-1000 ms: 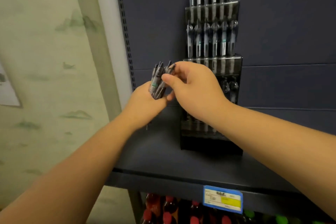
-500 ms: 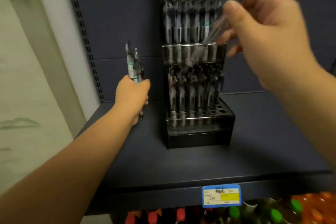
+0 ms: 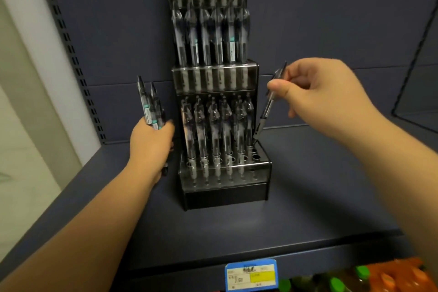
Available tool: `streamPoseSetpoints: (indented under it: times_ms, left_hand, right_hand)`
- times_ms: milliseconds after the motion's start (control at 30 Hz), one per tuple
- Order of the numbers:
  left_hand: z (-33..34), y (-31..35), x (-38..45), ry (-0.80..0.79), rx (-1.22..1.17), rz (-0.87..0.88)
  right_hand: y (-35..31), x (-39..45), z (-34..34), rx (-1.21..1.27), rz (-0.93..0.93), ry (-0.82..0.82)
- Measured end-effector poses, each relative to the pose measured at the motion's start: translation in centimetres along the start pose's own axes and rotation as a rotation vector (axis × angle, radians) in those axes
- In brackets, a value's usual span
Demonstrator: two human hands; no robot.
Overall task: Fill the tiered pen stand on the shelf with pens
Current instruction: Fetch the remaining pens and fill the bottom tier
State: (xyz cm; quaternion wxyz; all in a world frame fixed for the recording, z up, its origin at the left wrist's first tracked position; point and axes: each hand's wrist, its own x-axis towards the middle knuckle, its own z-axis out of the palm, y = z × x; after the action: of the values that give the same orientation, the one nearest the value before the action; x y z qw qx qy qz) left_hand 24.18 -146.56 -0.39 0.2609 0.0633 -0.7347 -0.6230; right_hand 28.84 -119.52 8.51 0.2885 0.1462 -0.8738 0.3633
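Dark, smoked-plastic tiers make up the stand (image 3: 222,173), which sits on the shelf (image 3: 308,197) toward the rear edge, against the back panel. Upper tiers are full; the lowest tier carries a row of pens (image 3: 214,130), with open holes (image 3: 255,156) at its right end.

Right hand (image 3: 324,99): the grip pinches one pen (image 3: 269,106) between thumb and fingers near its upper end. The pen slants down and left, its tip at the right rear corner of the lowest tier, just above the open holes. The slant probably lets the tip clear the neighbouring pens; it needs to come upright to seat.

Left hand (image 3: 151,144): the grip is clenched around a bundle of spare pens (image 3: 151,106), held upright just beside the left edge of the stand. This keeps the supply close for the next pick.
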Motion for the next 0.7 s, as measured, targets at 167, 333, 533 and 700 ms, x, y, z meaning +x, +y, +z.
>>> streamPoseSetpoints:
  times_ms: [167, 333, 533, 700]
  left_hand:
    - [-0.3, -0.2, -0.1, 0.003, 0.043, 0.023]
    - [-0.2, 0.0, -0.1, -0.008, 0.063, 0.038]
    - [-0.2, 0.1, -0.2, -0.037, 0.092, 0.047]
    - [-0.4, 0.3, -0.3, -0.028, 0.088, 0.043]
  right_hand:
    - [-1.2, 0.2, 0.0, -0.098, -0.022, -0.14]
    - [-0.9, 0.2, 1.2, -0.184, -0.007, -0.25]
    - [0.1, -0.5, 2.3, -0.22, 0.033, -0.31]
    - [0.5, -1.1, 2.8, -0.192, 0.036, -0.264]
